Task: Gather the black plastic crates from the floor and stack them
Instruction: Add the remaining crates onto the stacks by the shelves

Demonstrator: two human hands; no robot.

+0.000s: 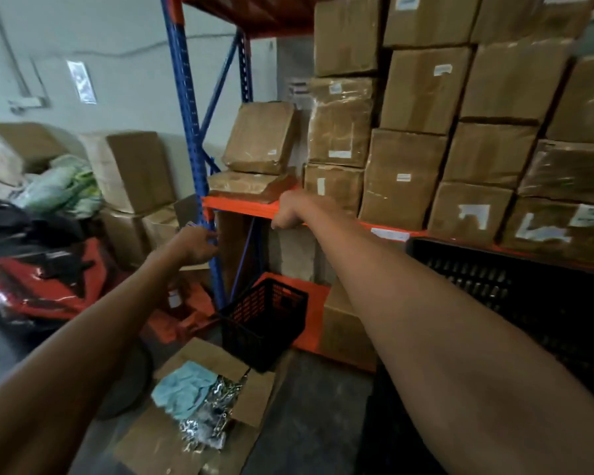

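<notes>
A small black plastic crate (263, 322) stands tilted on the floor at the foot of the rack, below and between my two hands. A larger black crate (515, 293) sits at the right under the orange shelf beam, partly hidden by my right forearm. My left hand (194, 245) is closed around the blue rack upright (189, 132). My right hand (295, 209) grips the orange shelf beam (240, 205). Neither hand touches a crate.
Brown cardboard boxes (426, 132) fill the shelf on the right. An open carton (199, 399) with teal cloth and silver foil lies on the floor in front of the small crate. A red and black toy car (45, 279) and more cartons stand at the left.
</notes>
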